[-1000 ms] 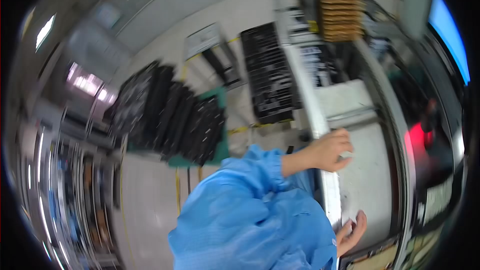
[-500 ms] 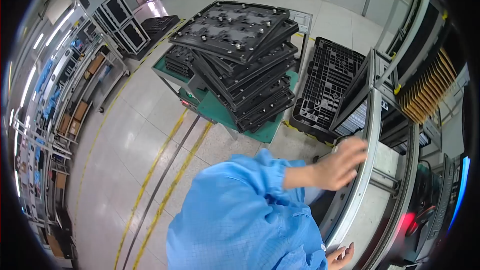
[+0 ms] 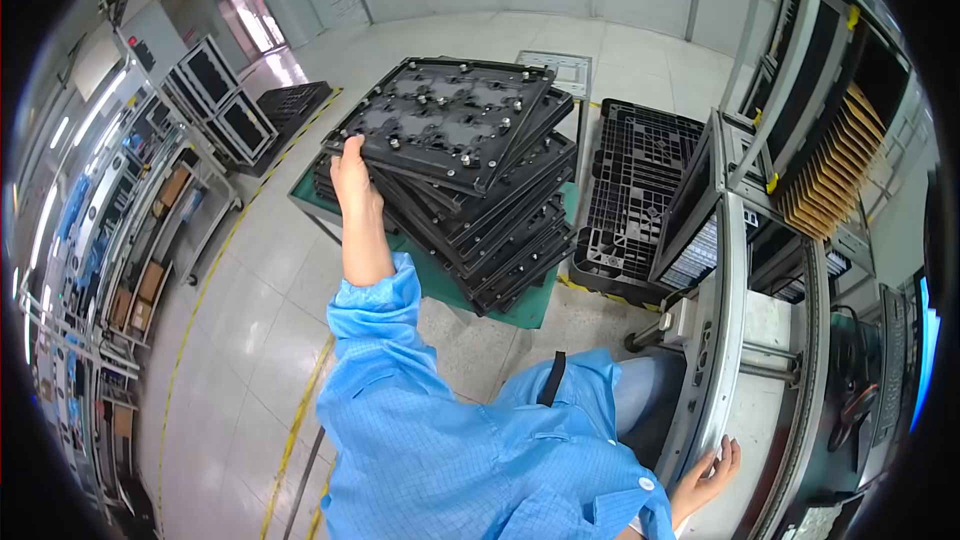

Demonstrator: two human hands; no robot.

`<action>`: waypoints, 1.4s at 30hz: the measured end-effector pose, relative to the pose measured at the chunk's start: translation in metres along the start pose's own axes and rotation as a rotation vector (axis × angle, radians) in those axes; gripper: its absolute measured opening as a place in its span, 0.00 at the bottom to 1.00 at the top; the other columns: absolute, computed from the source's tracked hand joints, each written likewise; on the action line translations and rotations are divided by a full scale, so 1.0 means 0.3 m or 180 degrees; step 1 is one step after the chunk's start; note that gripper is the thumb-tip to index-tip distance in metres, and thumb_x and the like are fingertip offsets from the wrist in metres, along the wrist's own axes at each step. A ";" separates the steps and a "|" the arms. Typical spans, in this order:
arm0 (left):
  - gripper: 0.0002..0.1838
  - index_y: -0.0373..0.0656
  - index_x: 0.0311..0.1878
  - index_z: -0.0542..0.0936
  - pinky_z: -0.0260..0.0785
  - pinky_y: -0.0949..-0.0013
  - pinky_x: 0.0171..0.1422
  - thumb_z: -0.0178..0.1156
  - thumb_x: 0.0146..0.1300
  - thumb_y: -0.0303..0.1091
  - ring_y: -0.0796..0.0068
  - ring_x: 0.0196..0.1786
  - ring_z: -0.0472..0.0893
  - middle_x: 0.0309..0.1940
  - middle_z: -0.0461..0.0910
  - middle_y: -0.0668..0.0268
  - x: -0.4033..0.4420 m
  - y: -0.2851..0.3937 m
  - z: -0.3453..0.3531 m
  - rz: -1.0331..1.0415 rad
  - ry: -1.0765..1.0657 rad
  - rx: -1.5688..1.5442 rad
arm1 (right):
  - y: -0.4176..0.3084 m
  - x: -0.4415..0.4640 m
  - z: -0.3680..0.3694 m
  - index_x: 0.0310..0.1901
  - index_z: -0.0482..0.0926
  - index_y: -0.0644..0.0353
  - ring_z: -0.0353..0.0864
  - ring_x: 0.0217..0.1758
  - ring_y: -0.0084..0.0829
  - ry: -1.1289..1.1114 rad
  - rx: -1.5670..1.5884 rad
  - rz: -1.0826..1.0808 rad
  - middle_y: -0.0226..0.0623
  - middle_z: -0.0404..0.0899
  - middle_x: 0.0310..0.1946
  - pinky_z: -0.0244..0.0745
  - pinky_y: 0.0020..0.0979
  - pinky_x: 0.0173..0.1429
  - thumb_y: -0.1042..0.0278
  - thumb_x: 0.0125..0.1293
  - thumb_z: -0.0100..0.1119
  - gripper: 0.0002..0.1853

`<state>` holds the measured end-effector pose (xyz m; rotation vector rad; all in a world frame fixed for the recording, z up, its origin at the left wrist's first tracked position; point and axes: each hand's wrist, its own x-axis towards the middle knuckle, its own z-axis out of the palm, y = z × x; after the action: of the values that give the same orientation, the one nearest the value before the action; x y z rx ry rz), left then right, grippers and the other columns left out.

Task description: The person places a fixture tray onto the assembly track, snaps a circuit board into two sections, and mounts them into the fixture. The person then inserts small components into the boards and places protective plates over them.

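Clearly, from the head view, I steer by one relation: the top tray [image 3: 440, 110] stretches up and to the right from the left hand [image 3: 355, 183], which meets it at its near-left corner. Its longer side, as I judge through the curved lens, runs across the view, with the near edge slanting down to the right. The left hand is the nearer by far; the right hand [image 3: 706, 480] is well apart, low at the inner side of the rail [image 3: 722, 350].

On the left hand I make out a digit lying at the tray's edge; the rest is turned out of sight, so I cannot tell whether it is pinching the corner. The right hand is loosely spread with nothing in it, and I cannot tell whether it touches the rail.

Counting, I get two hands, one top tray, and one stack [image 3: 520, 230] beneath it, fanned askew on one green cart [image 3: 532, 312]; its layers overlap too much for me to number. One pallet [image 3: 632, 185] lies on the floor between cart and rail. Beyond the rail I count one keyboard [image 3: 888, 370].
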<state>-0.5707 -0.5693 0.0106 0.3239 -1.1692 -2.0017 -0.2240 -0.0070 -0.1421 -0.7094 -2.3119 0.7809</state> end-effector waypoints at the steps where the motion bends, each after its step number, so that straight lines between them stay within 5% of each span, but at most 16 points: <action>1: 0.15 0.35 0.51 0.77 0.75 0.64 0.52 0.63 0.62 0.29 0.68 0.46 0.82 0.44 0.82 0.61 0.004 0.001 -0.002 0.0140 -0.0092 -0.0002 | -0.001 -0.005 -0.007 0.62 0.78 0.60 0.72 0.68 0.42 0.0025 -0.0008 0.0040 0.44 0.69 0.67 0.75 0.35 0.61 0.69 0.77 0.51 0.16; 4: 0.17 0.36 0.55 0.71 0.81 0.62 0.50 0.59 0.65 0.28 0.66 0.45 0.84 0.47 0.80 0.59 -0.101 0.083 0.095 0.0658 -0.0103 -0.0236 | -0.019 -0.027 -0.009 0.62 0.78 0.61 0.71 0.69 0.43 0.0090 0.0230 0.0114 0.46 0.69 0.67 0.73 0.37 0.64 0.69 0.77 0.52 0.16; 7: 0.26 0.46 0.62 0.60 0.87 0.57 0.34 0.58 0.64 0.23 0.63 0.42 0.86 0.46 0.77 0.58 -0.265 0.231 0.223 0.0658 -0.0555 -0.0210 | -0.057 -0.044 -0.025 0.62 0.77 0.62 0.70 0.70 0.43 0.0091 0.0204 0.0101 0.47 0.70 0.66 0.68 0.39 0.69 0.70 0.76 0.53 0.16; 11: 0.30 0.47 0.62 0.60 0.86 0.60 0.38 0.59 0.60 0.17 0.64 0.44 0.84 0.51 0.75 0.57 -0.457 0.280 0.375 0.1169 -0.1095 -0.0244 | -0.146 -0.055 -0.026 0.62 0.76 0.64 0.70 0.69 0.47 0.0222 0.0121 0.0046 0.50 0.72 0.65 0.63 0.41 0.72 0.75 0.72 0.53 0.18; 14: 0.34 0.45 0.66 0.61 0.81 0.60 0.56 0.59 0.58 0.13 0.65 0.56 0.79 0.55 0.73 0.58 -0.600 0.244 0.461 0.0969 -0.1815 -0.0390 | -0.246 -0.039 -0.049 0.62 0.75 0.63 0.70 0.69 0.45 0.0104 0.0875 -0.0115 0.50 0.72 0.64 0.62 0.40 0.73 0.77 0.71 0.55 0.19; 18: 0.35 0.44 0.68 0.62 0.73 0.61 0.65 0.60 0.57 0.13 0.66 0.58 0.76 0.57 0.72 0.58 -0.792 0.109 0.617 -0.0196 -0.2767 -0.0631 | -0.337 0.014 -0.095 0.64 0.74 0.63 0.71 0.68 0.46 0.0196 0.1396 -0.0075 0.50 0.73 0.63 0.65 0.39 0.70 0.77 0.66 0.59 0.24; 24: 0.34 0.40 0.67 0.64 0.76 0.62 0.62 0.61 0.56 0.16 0.67 0.55 0.78 0.53 0.76 0.59 -1.168 -0.096 0.963 -0.1683 -0.4884 -0.0729 | -0.305 0.042 -0.297 0.63 0.76 0.64 0.73 0.66 0.46 0.0928 0.0821 -0.0126 0.50 0.74 0.62 0.67 0.40 0.69 0.79 0.63 0.60 0.24; 26: 0.35 0.37 0.70 0.64 0.70 0.64 0.67 0.61 0.57 0.16 0.68 0.60 0.77 0.59 0.76 0.58 -1.329 -0.131 1.083 -0.1353 -0.5679 -0.0802 | -0.242 0.010 -0.359 0.65 0.73 0.65 0.72 0.65 0.41 0.1172 0.0501 -0.0029 0.48 0.72 0.64 0.70 0.37 0.63 0.79 0.65 0.57 0.25; 31: 0.38 0.34 0.76 0.58 0.65 0.66 0.72 0.59 0.63 0.16 0.73 0.65 0.74 0.66 0.72 0.61 -1.678 -0.075 1.249 -0.0463 -0.7475 -0.1261 | -0.235 -0.016 -0.515 0.66 0.73 0.66 0.71 0.70 0.50 0.1880 -0.0012 0.0157 0.53 0.72 0.66 0.65 0.43 0.73 0.80 0.61 0.63 0.29; 34: 0.35 0.35 0.75 0.61 0.73 0.68 0.62 0.57 0.64 0.20 0.71 0.56 0.80 0.57 0.78 0.56 -1.875 0.005 1.288 0.1045 -0.8290 -0.1368 | -0.174 0.039 -0.637 0.71 0.66 0.66 0.63 0.76 0.54 0.2186 -0.0783 -0.0083 0.55 0.63 0.72 0.60 0.47 0.76 0.73 0.59 0.69 0.38; 38: 0.33 0.36 0.69 0.66 0.75 0.57 0.56 0.56 0.57 0.22 0.52 0.50 0.83 0.48 0.81 0.48 -2.083 0.064 1.317 0.2430 -0.9003 -0.2464 | -0.077 0.092 -0.755 0.72 0.65 0.61 0.57 0.80 0.48 0.1744 -0.1830 0.0213 0.53 0.59 0.76 0.54 0.44 0.79 0.69 0.56 0.73 0.42; 39: 0.33 0.36 0.69 0.66 0.75 0.55 0.56 0.55 0.57 0.23 0.48 0.50 0.83 0.48 0.81 0.48 -2.112 0.074 1.314 0.2764 -0.9040 -0.2684 | -0.021 0.096 -0.769 0.65 0.74 0.62 0.74 0.68 0.40 0.1694 -0.1604 -0.0266 0.52 0.74 0.65 0.67 0.37 0.70 0.71 0.57 0.73 0.32; 40: 0.33 0.39 0.70 0.66 0.75 0.60 0.59 0.57 0.58 0.20 0.57 0.54 0.83 0.52 0.81 0.53 -2.121 0.106 1.301 0.3048 -0.9117 -0.2602 | -0.016 0.089 -0.755 0.65 0.74 0.62 0.74 0.68 0.40 0.1683 -0.1629 -0.0253 0.52 0.74 0.65 0.67 0.37 0.70 0.71 0.57 0.73 0.32; 42: 0.32 0.39 0.70 0.67 0.74 0.60 0.61 0.57 0.59 0.20 0.57 0.55 0.82 0.53 0.80 0.53 -2.155 0.133 1.289 0.3110 -0.9270 -0.2450 | -0.026 0.061 -0.714 0.56 0.81 0.66 0.82 0.49 0.28 0.1268 0.0140 0.1647 0.43 0.85 0.48 0.74 0.28 0.57 0.75 0.61 0.70 0.20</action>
<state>-0.3381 0.1343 0.1517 2.7588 0.5750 0.2833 -0.0951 0.0749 0.0095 -1.3382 -1.7636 0.8160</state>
